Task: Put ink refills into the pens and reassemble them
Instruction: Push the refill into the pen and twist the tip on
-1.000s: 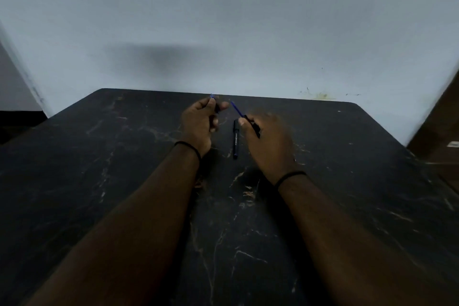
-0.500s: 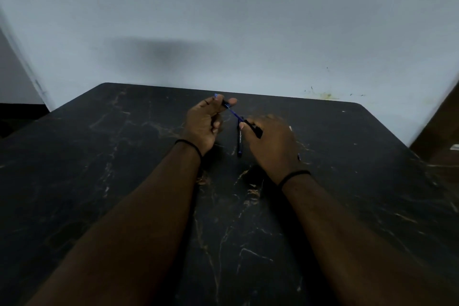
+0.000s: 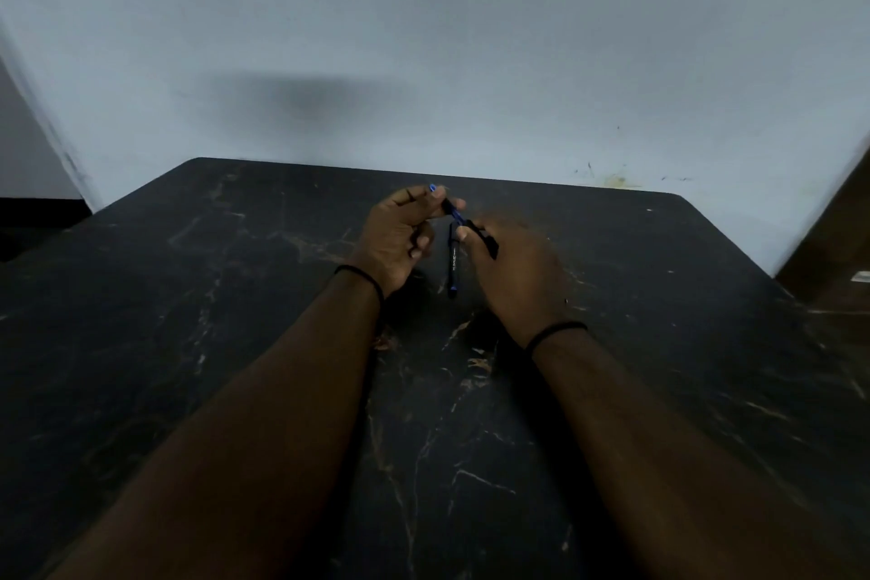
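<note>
Left hand: the left hand [image 3: 400,236] is raised just above the table, towards its far edge; thumb and forefinger pinch the upper end of a pen part [image 3: 445,203], dark with a blue tip showing past the fingertips; the other fingers are curled in towards the palm
Right hand: the right hand [image 3: 513,268] is just beside the left, back of the hand towards the camera; its thumb and fingers grip a black pen barrel [image 3: 487,241], which slants away from the left hand
Refill: a thin blue ink refill [image 3: 457,217] runs at a slant between the two hands, from the piece in the left to the barrel in the right; how far it sits inside either cannot be told
Second pen: a black pen [image 3: 453,266] lies flat on the table between the two hands, lengthwise towards the near edge, with pale print on its side; neither hand clearly touches it
Table: dark marbled table [image 3: 235,344] with pale veins; its far edge meets a pale wall [image 3: 423,38]
Wrists: a thin black band [image 3: 365,276] on the left wrist, another black band [image 3: 555,331] on the right
</note>
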`<state>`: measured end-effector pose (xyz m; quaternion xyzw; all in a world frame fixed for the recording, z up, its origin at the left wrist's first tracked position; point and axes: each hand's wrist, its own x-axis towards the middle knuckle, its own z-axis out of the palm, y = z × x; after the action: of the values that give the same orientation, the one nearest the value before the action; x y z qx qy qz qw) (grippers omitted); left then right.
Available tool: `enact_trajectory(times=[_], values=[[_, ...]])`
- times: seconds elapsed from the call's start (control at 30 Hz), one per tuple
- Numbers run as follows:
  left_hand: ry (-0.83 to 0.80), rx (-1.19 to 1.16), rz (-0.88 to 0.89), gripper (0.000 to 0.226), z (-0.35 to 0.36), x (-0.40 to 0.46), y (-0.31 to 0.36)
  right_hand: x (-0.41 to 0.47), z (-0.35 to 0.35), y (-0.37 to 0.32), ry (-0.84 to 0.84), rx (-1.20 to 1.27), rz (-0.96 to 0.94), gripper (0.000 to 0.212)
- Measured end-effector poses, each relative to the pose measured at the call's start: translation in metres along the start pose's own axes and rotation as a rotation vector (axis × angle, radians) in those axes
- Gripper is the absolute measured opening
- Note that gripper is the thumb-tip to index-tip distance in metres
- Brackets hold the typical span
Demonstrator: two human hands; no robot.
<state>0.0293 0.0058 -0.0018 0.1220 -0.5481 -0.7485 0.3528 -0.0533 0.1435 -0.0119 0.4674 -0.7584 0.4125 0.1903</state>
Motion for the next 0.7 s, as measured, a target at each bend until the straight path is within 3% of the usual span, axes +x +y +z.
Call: enact_trajectory(times=[0.3, 0.7], values=[[-0.006, 0.006, -0.029, 0.019, -0.0017, 0.0034, -0.0034, -0.0014, 0.0013, -0.0022, 0.005, 0.145, 0.121, 0.019], [-0.035, 0.038, -0.024, 0.011, -0.0019, 0.0039, -0.0052, -0.0022, 0.0034, 0.0024, -0.008, 0.127, 0.101, 0.01]])
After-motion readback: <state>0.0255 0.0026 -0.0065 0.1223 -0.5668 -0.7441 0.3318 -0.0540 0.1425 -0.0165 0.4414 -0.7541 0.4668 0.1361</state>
